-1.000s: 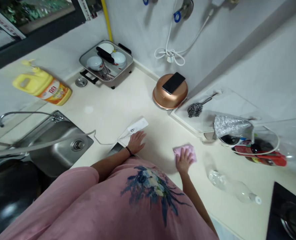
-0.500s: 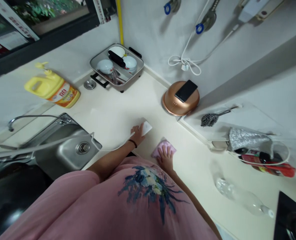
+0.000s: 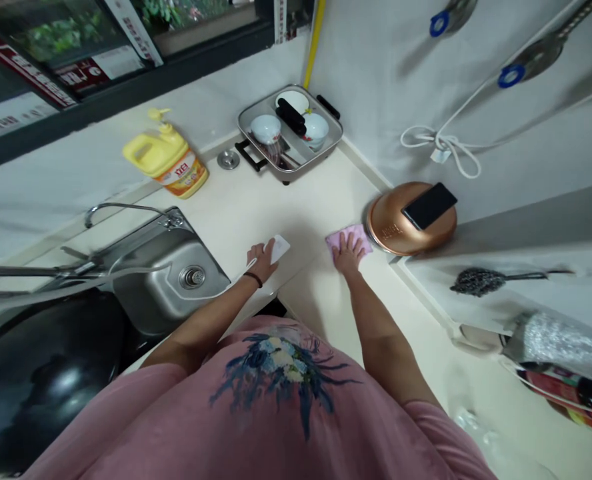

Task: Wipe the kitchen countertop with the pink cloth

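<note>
My left hand [image 3: 262,263] is closed around a white rectangular device [image 3: 279,249] on the counter; its exact kind is unclear. A thin white cable [image 3: 241,275] runs from beside this hand along the forearm towards the sink. My right hand [image 3: 347,253] lies flat with fingers spread on a pink cloth [image 3: 361,235], pressing it on the countertop. The cloth's right edge is close beside an upturned copper-coloured pot [image 3: 387,220], on which a black phone [image 3: 430,206] rests.
Left is a steel sink [image 3: 151,313] with a tap [image 3: 111,205]; a black wok-like vessel [image 3: 51,380] stands nearer me. Behind are a yellow detergent bottle [image 3: 169,160], a drain plug [image 3: 228,159] and an electric pan [image 3: 303,170] holding bowls. A scrubber [image 3: 479,282] hangs right.
My right hand has slid the pink cloth forward and right, up beside the copper pot. My left hand still grips the white device. The head view has turned to the left.
</note>
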Tool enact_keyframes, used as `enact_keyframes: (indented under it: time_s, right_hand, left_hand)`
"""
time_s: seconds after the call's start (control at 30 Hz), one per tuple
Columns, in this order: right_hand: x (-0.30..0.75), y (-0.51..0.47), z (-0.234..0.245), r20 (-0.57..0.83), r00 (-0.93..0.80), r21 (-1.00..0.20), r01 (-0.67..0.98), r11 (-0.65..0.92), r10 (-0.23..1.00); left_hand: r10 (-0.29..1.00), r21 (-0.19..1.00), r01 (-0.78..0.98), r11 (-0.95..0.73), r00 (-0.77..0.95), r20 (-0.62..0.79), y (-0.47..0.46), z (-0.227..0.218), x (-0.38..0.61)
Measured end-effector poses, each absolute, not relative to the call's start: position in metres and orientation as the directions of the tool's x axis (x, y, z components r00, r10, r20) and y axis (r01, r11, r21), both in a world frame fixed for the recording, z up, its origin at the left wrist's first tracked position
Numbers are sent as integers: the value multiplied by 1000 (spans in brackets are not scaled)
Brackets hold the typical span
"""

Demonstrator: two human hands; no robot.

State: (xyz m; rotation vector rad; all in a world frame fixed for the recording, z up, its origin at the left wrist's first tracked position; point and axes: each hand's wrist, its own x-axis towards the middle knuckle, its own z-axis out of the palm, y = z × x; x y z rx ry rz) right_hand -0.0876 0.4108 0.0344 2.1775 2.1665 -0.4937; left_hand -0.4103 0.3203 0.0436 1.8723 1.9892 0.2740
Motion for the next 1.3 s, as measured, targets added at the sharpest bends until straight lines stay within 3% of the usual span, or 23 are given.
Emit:
enact_keyframes:
  time_s: [0.1, 0.2, 0.3, 0.4, 0.53, 0.63, 0.73, 0.83, 0.93, 1.07, 1.17, 1.3]
  right_hand:
    - [-138, 360, 30, -164, -297, -236, 938, 255, 941]
    - [-169, 290, 23, -161, -559, -259, 819, 512, 814]
    - [-150, 232, 20, -233, -625, -274, 777, 566, 745]
    - [-89, 191, 22, -295, -482, -235, 873, 427, 825]
    - [-2, 174, 28, -272, -25, -91, 996, 0, 962]
    - [26, 209, 32, -219, 265, -37, 959, -280, 939]
    - [10, 275, 33, -218, 342, -39, 933, -358, 914]
    - [-44, 330, 34, -221, 224, -67, 967, -244, 949]
    - [-117, 339, 34, -225, -108, -144, 987, 77, 968]
    - [-180, 287, 31, -239, -512, -243, 854, 460, 825]
    - [-170, 239, 28, -238, -589, -294, 802, 521, 772]
    - [-103, 173, 23, -309, -432, -237, 898, 372, 847]
  left_hand:
    - [988, 413, 904, 114, -60, -143, 321, 44, -408]
    - [987, 414, 902, 125, -71, -143, 321, 45, -405]
    - [990, 409, 905, 114, -67, -127, 320, 47, -405]
    - [989, 403, 908, 119, -70, -133, 319, 49, -403]
    - [984, 393, 910, 133, -73, -163, 321, 50, -401]
    - [979, 357, 924, 135, -69, -193, 322, 51, -401]
    - [974, 335, 931, 146, -76, -214, 322, 53, -402]
    - [973, 332, 932, 141, -69, -219, 321, 55, -402]
    - [973, 334, 932, 138, -65, -222, 321, 58, -401]
    - [972, 324, 935, 145, -73, -224, 323, 61, -400]
    - [971, 313, 938, 147, -77, -226, 323, 61, -402]
    - [969, 283, 946, 158, -93, -228, 323, 60, -403]
